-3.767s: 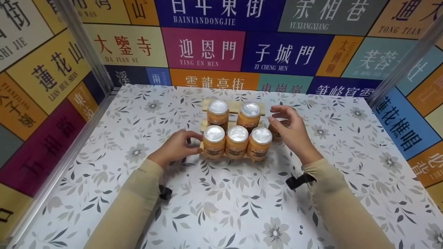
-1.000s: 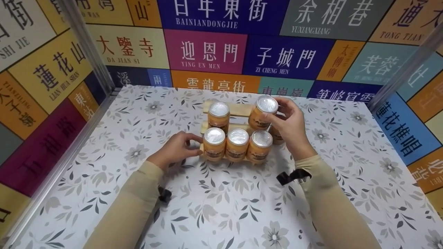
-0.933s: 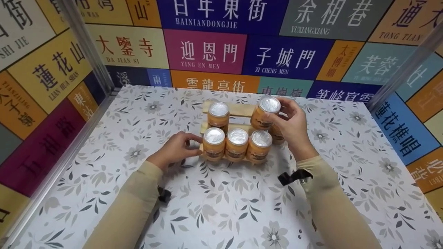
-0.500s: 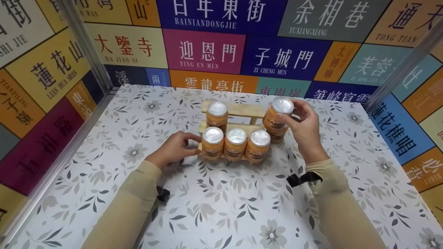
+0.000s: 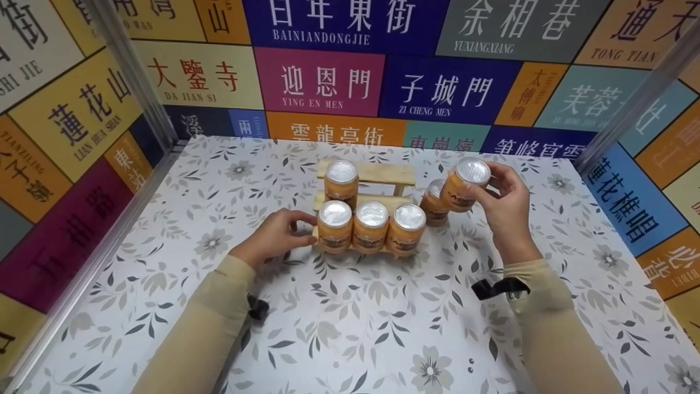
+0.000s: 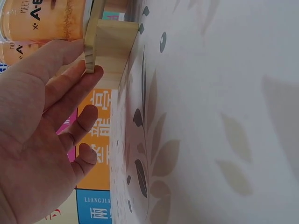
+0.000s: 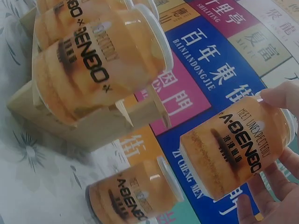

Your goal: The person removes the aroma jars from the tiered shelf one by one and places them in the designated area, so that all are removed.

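Observation:
My right hand (image 5: 508, 210) holds an orange can (image 5: 461, 191) with a silver lid between thumb and fingers. This can is raised and slightly tilted, right of the stepped wooden rack (image 5: 388, 174). Just left of it, another orange can (image 5: 433, 212) stands on the table, its top partly hidden. Three cans (image 5: 371, 232) fill the rack's front step, and a single can (image 5: 342, 186) is on a step behind, at the left. My left hand (image 6: 42, 116) pinches the rack's left end (image 6: 91, 46), thumb above the board and fingers beneath.
A white table cover (image 5: 339, 317) with grey leaves and flowers spreads under everything. Panels (image 5: 322, 79) with coloured signs enclose the back and sides. Clear posts (image 5: 136, 71) stand at the corners.
My right hand has taken the can from the rack's right rear and carried it right, past the can standing on the table. My left hand stays at the rack's left end.

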Demonstrator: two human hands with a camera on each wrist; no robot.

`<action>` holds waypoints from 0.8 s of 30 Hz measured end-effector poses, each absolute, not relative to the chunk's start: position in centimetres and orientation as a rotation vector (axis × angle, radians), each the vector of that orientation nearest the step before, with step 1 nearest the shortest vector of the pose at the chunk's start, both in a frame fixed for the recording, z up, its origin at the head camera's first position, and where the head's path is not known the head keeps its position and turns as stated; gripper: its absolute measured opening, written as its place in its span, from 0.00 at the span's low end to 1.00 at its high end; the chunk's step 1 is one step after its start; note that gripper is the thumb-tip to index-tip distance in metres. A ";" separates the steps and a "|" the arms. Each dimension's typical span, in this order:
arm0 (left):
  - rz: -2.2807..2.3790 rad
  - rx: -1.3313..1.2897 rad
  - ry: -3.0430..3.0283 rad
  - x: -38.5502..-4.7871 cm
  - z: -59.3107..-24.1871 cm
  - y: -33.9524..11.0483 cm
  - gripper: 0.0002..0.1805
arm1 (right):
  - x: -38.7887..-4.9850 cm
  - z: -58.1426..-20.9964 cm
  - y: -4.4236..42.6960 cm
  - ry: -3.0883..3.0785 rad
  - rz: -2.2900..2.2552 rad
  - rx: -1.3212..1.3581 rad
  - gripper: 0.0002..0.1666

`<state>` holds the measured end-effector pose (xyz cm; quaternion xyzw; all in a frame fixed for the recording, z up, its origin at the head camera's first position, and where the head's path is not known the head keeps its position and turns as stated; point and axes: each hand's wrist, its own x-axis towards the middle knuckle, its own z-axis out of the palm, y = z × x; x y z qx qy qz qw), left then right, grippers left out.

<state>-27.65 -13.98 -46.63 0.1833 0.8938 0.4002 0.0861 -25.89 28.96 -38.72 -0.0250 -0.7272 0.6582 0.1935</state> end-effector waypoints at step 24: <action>1.158 0.560 2.706 -27.6 -46.5 -14.0 0.22 | -27.0 -42.1 33.1 -2.215 1.676 -0.305 0.31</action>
